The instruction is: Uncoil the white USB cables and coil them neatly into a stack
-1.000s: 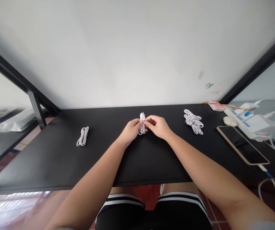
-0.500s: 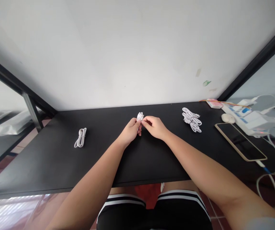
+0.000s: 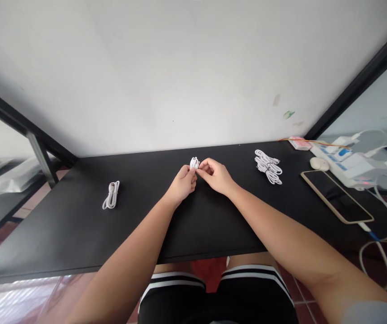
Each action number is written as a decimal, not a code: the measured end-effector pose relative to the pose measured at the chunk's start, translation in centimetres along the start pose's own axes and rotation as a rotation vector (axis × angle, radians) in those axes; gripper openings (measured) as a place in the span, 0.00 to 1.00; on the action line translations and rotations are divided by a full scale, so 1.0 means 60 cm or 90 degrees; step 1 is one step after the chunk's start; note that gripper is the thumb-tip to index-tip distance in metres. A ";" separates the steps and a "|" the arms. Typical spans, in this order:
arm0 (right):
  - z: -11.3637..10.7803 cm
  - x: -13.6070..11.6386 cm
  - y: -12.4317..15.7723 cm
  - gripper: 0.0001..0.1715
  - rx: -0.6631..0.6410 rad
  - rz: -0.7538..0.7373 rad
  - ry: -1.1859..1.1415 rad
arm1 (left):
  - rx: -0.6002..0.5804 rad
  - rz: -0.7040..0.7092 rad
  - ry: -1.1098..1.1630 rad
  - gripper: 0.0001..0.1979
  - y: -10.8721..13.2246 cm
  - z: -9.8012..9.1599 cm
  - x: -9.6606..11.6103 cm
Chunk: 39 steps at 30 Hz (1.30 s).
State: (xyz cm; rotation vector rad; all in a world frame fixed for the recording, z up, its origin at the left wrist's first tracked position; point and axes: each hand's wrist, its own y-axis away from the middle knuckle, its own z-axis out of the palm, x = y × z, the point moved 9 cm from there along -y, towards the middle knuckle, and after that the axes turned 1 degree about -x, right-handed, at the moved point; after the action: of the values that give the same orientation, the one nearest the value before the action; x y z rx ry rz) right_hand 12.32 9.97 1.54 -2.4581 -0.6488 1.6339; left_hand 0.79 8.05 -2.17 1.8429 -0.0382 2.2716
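Observation:
In the middle of the black table, a coiled white cable [image 3: 194, 163] is gripped by my left hand [image 3: 182, 183], thumb on top and fingers curled beneath. From the right, my right hand [image 3: 216, 176] pinches at the coil's side with thumb and index finger; its other fingers are bent. The exact bit between those fingertips is too small to make out. Another coiled white cable [image 3: 111, 195] lies to the left, folded into a neat loop. Several bundled white cables [image 3: 268, 166] lie on the right, with a dark tie around their middle.
A phone [image 3: 337, 196] lies at the right end of the black table [image 3: 139, 238], plugged into a charging lead. Beside it are a white rounded object [image 3: 319, 164] and a power strip [image 3: 338, 166] with several plugs. The wall [image 3: 166, 81] stands behind the table.
My right fingers have shifted slightly at the coil's side and the gap in their curl looks wider. The left hand keeps its hold. The whole view has shifted a little.

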 end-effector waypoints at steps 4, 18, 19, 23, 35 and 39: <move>-0.002 -0.034 0.007 0.07 -0.015 -0.104 0.060 | 0.006 -0.006 0.002 0.14 0.000 -0.002 0.000; 0.002 -0.048 0.007 0.03 -0.046 -0.153 0.212 | 0.009 -0.016 0.016 0.14 0.004 -0.002 0.001; 0.002 -0.049 0.007 0.03 -0.049 -0.157 0.224 | 0.010 -0.019 0.015 0.14 0.004 -0.003 0.000; 0.002 -0.052 0.008 0.05 -0.057 -0.167 0.250 | 0.008 -0.023 0.010 0.14 0.003 -0.003 -0.002; 0.004 -0.063 0.010 0.07 -0.047 -0.171 0.281 | 0.003 0.017 0.018 0.13 0.006 0.002 0.009; 0.001 -0.059 0.008 0.09 -0.039 -0.151 0.245 | 0.006 0.030 0.013 0.14 0.007 0.004 0.013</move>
State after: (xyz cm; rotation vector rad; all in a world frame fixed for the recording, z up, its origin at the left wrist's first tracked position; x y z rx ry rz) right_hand 11.27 8.06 4.34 -2.5184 -0.8934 1.0337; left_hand 0.79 7.74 -1.34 1.8418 -0.0699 2.3258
